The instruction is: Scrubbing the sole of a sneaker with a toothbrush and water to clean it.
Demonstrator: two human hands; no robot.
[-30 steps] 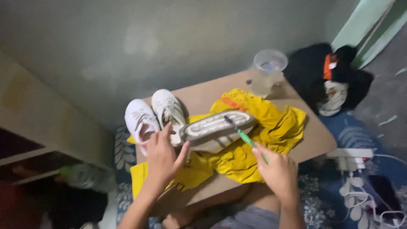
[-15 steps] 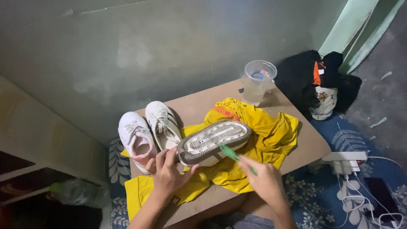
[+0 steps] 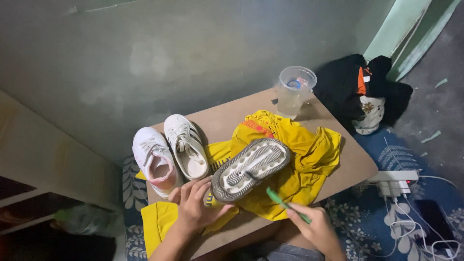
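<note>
My left hand (image 3: 195,205) grips the heel end of a shoe (image 3: 251,169) turned sole-up, its grey ridged sole facing me. In my right hand (image 3: 316,227) is a green toothbrush (image 3: 282,203), its head close to the sole's near edge. The shoe hovers over a crumpled yellow cloth (image 3: 299,154) spread on a small brown table (image 3: 353,159). Left of my left hand, two white sneakers (image 3: 169,152) stand side by side on the table, one with pink trim, one with dark stripes.
A clear plastic cup (image 3: 295,92) with water stands at the table's far corner. A heap of dark clothes (image 3: 362,89) lies on the floor to the right. A white power strip (image 3: 394,181) with cables sits on the blue patterned mat.
The view has shifted, so the table sits more central. The shoe stays sole-up in my left hand; the toothbrush has drawn back from mid-sole toward the sole's near edge.
</note>
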